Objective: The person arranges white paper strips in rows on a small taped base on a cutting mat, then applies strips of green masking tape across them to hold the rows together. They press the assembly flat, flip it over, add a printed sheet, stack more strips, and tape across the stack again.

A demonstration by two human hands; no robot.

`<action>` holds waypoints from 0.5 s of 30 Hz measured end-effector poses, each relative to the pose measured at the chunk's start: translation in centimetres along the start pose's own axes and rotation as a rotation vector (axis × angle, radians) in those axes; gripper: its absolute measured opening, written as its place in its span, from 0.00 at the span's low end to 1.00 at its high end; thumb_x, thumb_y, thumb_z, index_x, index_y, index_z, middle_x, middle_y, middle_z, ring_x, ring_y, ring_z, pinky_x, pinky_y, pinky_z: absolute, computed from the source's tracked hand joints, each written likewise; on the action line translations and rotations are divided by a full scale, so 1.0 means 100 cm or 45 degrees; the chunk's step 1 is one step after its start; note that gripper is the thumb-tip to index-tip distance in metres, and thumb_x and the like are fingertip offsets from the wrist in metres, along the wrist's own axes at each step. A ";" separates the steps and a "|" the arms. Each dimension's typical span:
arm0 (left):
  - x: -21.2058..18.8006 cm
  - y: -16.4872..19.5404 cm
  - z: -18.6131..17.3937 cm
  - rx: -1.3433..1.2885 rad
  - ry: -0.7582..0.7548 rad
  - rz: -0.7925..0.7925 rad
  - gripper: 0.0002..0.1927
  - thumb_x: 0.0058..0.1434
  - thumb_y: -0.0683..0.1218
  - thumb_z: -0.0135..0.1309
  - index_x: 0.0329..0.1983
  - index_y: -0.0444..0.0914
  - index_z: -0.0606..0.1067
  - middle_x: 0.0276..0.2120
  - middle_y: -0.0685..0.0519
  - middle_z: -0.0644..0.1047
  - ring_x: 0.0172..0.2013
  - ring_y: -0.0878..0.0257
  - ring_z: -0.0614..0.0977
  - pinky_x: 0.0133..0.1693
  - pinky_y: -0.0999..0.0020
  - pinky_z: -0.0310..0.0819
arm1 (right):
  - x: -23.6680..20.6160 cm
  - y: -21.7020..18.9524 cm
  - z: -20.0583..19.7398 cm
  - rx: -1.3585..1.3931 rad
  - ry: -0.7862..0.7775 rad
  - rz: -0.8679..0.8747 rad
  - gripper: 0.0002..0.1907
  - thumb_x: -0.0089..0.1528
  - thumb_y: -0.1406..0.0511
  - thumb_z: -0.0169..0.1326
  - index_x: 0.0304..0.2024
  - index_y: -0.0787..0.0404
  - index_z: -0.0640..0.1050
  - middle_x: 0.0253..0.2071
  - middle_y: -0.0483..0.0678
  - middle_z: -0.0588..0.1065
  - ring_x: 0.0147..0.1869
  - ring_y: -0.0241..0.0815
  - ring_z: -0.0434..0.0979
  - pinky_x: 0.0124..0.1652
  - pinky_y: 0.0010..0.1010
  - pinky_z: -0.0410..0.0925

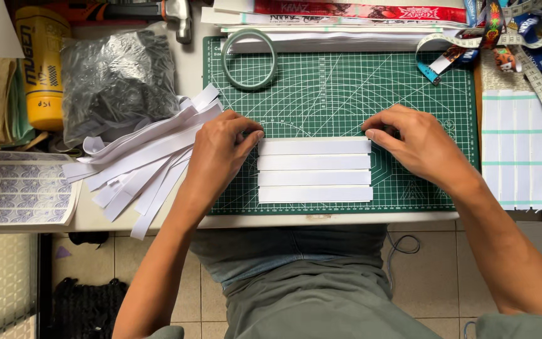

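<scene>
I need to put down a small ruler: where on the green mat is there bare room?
Bare mat lies between the tape ring and the hands. A narrower patch sits right of the white strips, under the right hand. Left of the left hand, the strip pile crowds the edge.

Floor (434, 276): pale square tiles with dark grout lines, seen below the desk edge.
Desk (95, 216): white top, crowded.
Light: even, soft, without hard shadows.
</scene>
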State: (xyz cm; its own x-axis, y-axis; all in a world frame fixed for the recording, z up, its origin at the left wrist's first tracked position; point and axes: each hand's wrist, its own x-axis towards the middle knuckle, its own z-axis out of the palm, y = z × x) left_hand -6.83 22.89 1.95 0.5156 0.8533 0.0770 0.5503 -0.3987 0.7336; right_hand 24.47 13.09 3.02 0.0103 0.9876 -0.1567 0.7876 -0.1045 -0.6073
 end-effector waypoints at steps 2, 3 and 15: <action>0.001 -0.004 -0.001 -0.006 -0.017 0.028 0.07 0.60 0.44 0.63 0.39 0.37 0.84 0.33 0.49 0.80 0.30 0.56 0.82 0.34 0.61 0.76 | 0.004 0.001 0.000 -0.014 -0.035 0.022 0.12 0.64 0.62 0.56 0.45 0.62 0.82 0.39 0.50 0.79 0.38 0.42 0.80 0.37 0.34 0.72; 0.002 -0.005 -0.001 -0.010 -0.024 0.040 0.07 0.60 0.43 0.63 0.39 0.37 0.84 0.33 0.49 0.79 0.30 0.57 0.82 0.34 0.61 0.76 | 0.005 0.001 0.000 -0.020 -0.058 0.054 0.12 0.64 0.62 0.57 0.45 0.62 0.82 0.39 0.50 0.79 0.37 0.43 0.80 0.37 0.34 0.72; 0.009 -0.009 0.001 0.090 -0.116 0.027 0.07 0.57 0.46 0.64 0.37 0.39 0.84 0.33 0.51 0.79 0.28 0.60 0.80 0.32 0.62 0.75 | 0.011 -0.001 -0.004 -0.075 -0.158 0.142 0.12 0.62 0.61 0.58 0.41 0.62 0.83 0.35 0.49 0.79 0.35 0.42 0.80 0.36 0.36 0.73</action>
State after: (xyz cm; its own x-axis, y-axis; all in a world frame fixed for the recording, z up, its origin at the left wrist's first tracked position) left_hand -6.84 23.96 1.28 0.5834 0.8117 0.0278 0.5820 -0.4416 0.6828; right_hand 24.65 14.27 3.26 0.0262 0.9479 -0.3176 0.8207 -0.2018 -0.5346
